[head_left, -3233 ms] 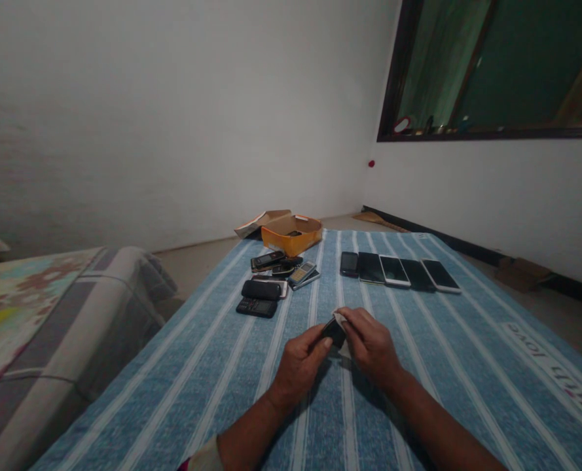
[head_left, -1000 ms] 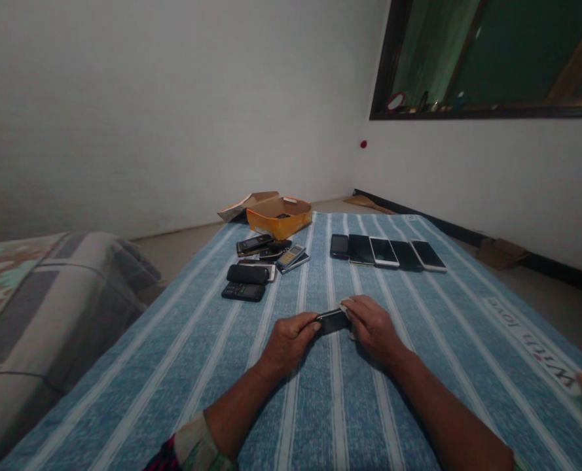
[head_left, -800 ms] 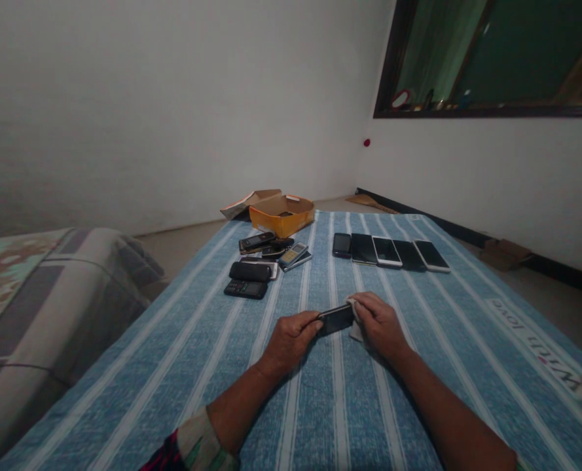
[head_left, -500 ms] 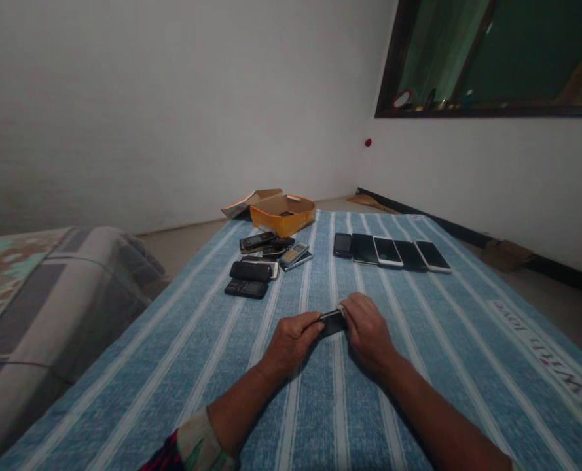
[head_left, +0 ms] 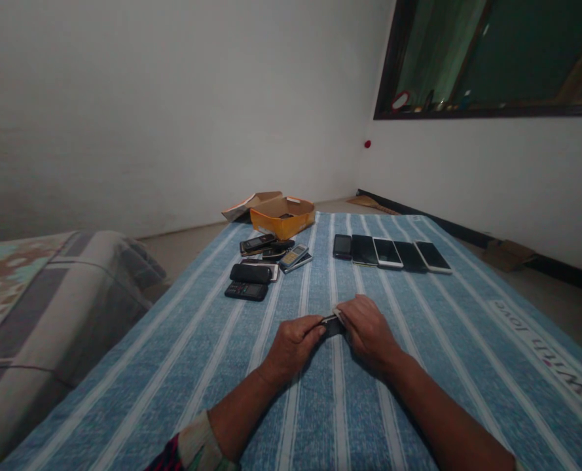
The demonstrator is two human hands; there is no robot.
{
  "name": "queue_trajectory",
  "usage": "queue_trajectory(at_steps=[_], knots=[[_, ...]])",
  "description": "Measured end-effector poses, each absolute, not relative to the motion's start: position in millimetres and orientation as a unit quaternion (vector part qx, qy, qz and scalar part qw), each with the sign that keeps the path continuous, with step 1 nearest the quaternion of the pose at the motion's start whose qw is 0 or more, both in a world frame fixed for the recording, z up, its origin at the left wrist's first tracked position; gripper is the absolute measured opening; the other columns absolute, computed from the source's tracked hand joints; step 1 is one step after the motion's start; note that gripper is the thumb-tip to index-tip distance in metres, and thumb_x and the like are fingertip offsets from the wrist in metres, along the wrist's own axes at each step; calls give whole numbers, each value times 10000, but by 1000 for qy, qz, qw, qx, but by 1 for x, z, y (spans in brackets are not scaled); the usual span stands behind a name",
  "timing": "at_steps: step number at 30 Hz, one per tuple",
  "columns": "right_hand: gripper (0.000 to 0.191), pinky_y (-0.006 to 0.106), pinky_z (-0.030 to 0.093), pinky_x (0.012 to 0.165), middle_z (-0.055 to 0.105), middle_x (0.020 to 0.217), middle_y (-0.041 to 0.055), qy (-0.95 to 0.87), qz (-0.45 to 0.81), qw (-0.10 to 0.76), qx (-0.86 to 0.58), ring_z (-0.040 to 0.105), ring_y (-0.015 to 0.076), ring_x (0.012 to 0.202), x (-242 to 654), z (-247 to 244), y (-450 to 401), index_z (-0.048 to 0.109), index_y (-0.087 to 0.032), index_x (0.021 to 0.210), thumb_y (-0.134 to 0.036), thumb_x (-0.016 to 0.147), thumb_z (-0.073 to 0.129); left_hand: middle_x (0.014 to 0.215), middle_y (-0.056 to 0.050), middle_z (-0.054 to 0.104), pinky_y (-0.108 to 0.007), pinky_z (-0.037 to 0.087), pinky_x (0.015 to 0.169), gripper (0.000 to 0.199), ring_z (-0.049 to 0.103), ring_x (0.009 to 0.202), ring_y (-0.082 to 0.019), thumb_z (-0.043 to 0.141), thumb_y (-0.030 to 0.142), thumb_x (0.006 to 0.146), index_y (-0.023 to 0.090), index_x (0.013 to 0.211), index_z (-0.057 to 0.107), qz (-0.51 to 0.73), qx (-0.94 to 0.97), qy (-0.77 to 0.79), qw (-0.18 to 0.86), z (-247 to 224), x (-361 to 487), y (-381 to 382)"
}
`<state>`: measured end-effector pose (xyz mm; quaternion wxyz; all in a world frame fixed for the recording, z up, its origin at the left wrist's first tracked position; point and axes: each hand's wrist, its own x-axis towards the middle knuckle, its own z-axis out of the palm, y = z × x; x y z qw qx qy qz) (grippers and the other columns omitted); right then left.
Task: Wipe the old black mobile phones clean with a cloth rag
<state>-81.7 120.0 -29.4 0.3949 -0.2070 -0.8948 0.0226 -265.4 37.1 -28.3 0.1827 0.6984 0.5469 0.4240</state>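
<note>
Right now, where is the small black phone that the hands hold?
In the head view, the small black phone is held between the left hand and right hand, over the blue striped cloth.

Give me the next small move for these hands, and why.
Probably slide the white cloth along the dark phone: the right hand presses the cloth against one end of the phone, while the left hand grips the other end, holding it steady.
</note>
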Motion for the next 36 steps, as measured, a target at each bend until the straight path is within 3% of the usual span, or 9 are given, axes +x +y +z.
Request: queue_trajectory(at_steps=[3, 7, 11, 19, 26, 32, 36], knots=[[262, 315, 484, 687, 635, 766, 69, -849, 49, 463, -250, 581, 189, 717, -81, -27, 127, 635, -159, 941, -204, 985, 380, 752, -26, 711, -228, 473, 643, 283, 655, 677, -154, 477, 306, 936, 173, 904, 724, 427, 698, 546, 182, -28, -265, 37], [245, 312, 518, 718, 692, 840, 70, -773, 72, 547, -313, 654, 190, 775, -78, -17, 136, 659, -182, 982, -245, 976, 423, 753, -34, 712, -226, 475, 636, 285, 661, 677, -156, 471, 305, 941, 167, 902, 717, 425, 704, 543, 171, -27, -263, 36], [233, 312, 539, 752, 727, 897, 62, -750, 36, 576, -323, 689, 192, 820, -76, -5, 142, 679, -193, 1013, -274, 960, 468, 761, -31, 718, -224, 478, 642, 270, 668, 684, -154, 468, 281, 942, 171, 903, 711, 418, 717, 541, 138, -27, -262, 35], [219, 251, 489, 687, 695, 837, 57, -781, -2, 544, -309, 657, 161, 759, -89, -3, 134, 663, -181, 1028, -254, 982, 463, 761, -38, 720, -221, 497, 644, 263, 682, 684, -156, 468, 268, 956, 162, 915, 705, 414, 736, 527, 95, -32, -260, 35], [231, 238, 377, 591, 605, 734, 33, -838, -133, 443, -291, 539, 142, 667, -107, -12, 124, 656, -181, 927, -176, 989, 433, 777, -49, 726, -223, 508, 648, 257, 696, 704, -162, 467, 270, 966, 147, 994, 692, 418, 743, 515, 88, -31, -258, 36], [223, 279, 425, 671, 611, 773, 68, -856, -117, 427, -267, 542, 184, 748, -107, -16, 116, 645, -142, 968, -197, 987, 429, 784, -41, 730, -219, 508, 658, 240, 698, 708, -156, 475, 263, 961, 161, 951, 692, 426, 740, 511, 99, -30, -258, 37], [276, 336, 489, 803, 632, 960, 124, -883, -25, 401, -241, 565, 224, 921, -96, -11, 106, 604, -112, 1114, -105, 924, 405, 794, -42, 731, -221, 513, 674, 241, 700, 728, -157, 471, 257, 962, 156, 966, 689, 430, 738, 510, 104, -31, -258, 36]])
